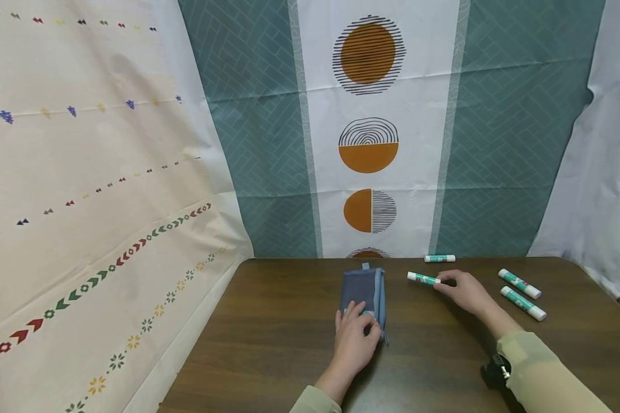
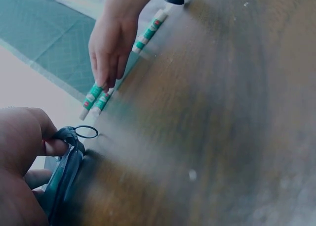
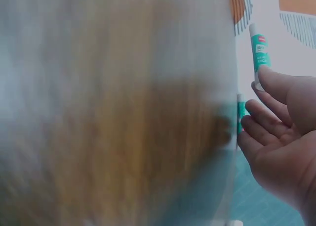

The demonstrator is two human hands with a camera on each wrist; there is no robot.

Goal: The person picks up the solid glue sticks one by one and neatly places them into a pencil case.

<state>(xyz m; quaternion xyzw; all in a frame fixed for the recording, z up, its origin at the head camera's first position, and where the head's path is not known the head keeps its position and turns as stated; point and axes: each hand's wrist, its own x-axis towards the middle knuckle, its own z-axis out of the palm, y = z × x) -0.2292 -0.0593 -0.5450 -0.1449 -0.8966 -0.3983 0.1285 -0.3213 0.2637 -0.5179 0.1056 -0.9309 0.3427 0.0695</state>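
Observation:
A dark blue zippered pouch lies on the table, its zipper along the right side. My left hand is over its near end, pinching the zipper edge of the pouch between thumb and fingers. A bit of green shows beside those fingers; what it is, I cannot tell. To the right, my right hand pinches one end of a green-and-white glue stick between thumb and forefinger. In the right wrist view this glue stick points away from the hand, the other fingers loosely bent.
Another glue stick lies at the table's back edge. Two more, a farther glue stick and a nearer glue stick, lie right of my right hand. Patterned cloth hangs behind the brown table.

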